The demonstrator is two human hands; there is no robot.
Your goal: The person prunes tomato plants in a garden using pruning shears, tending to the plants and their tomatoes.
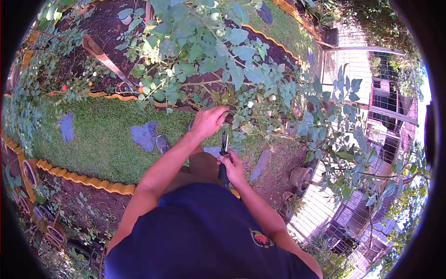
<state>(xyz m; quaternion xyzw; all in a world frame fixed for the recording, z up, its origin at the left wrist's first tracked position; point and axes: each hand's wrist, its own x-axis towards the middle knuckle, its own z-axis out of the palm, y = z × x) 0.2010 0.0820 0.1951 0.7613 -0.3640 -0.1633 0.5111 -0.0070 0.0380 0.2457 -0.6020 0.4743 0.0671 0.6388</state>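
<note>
My left hand (209, 122) reaches into the lower foliage of a tomato plant (195, 51), fingers drawn together at what looks like a thin stem; leaves partly hide the fingertips. Just below and to the right, my right hand (233, 168) is wrapped around dark-handled pruning shears (224, 145). Their blades point up toward the plant and stand slightly apart, not visibly touching any stem. Pale green tomatoes (250, 104) hang to the right of my left hand. An orange tomato (141, 90) hangs to its left.
Grass (97, 139) with flat grey stepping stones (144, 136) lies at my left. Yellow wavy edging (83, 178) borders the soil beds. A wooden stake (104, 59) leans at upper left. Clay pots (301, 177) and a wire fence (390, 111) stand on the right.
</note>
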